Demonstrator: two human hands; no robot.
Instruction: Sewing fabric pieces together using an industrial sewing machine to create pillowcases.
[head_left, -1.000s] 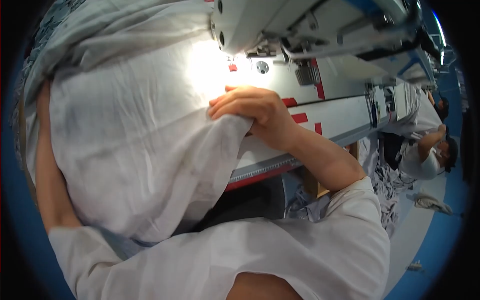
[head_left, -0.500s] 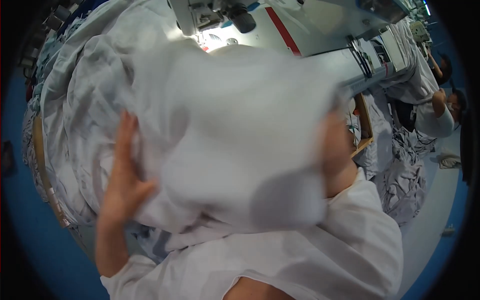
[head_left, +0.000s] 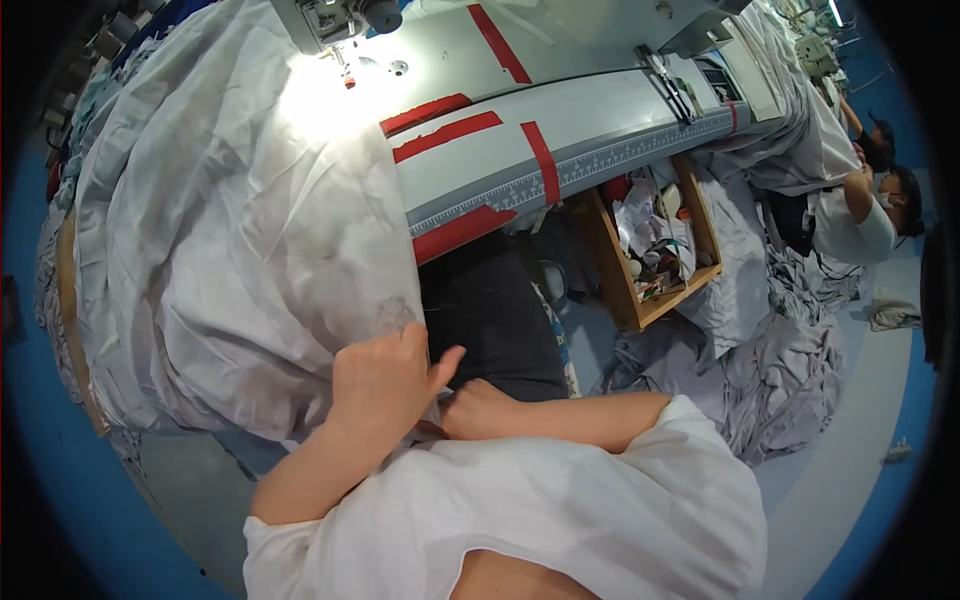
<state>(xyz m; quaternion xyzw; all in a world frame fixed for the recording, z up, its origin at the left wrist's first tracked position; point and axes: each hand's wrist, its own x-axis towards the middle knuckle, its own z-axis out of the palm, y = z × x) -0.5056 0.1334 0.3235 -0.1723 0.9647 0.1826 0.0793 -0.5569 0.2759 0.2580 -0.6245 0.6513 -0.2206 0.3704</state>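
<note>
A large white cloth (head_left: 270,230) spreads over the left part of the sewing table, its right edge hanging toward my lap. My left hand (head_left: 382,382) rests on the cloth near that edge, its thumb held out to the side and its other fingers bent away, partly hidden. Close beside it, low over my dark-clad lap, my right hand (head_left: 480,408) is closed at the cloth's lower edge; its fingertips are hidden. The lit sewing machine head (head_left: 325,25) stands beyond the cloth, which reaches up to the needle area.
Red tape strips (head_left: 465,232) and a ruler scale (head_left: 640,148) mark the table's front edge. Scissors or snips (head_left: 668,88) lie at its right. Below, an open wooden drawer (head_left: 640,318) holds small items. Piled grey cloth (head_left: 780,385) lies on the floor; people work at far right.
The cloth, raised and blurred before, now lies lower and to the left, exposing the table's taped edge. Both hands have come down and together near my lap.
</note>
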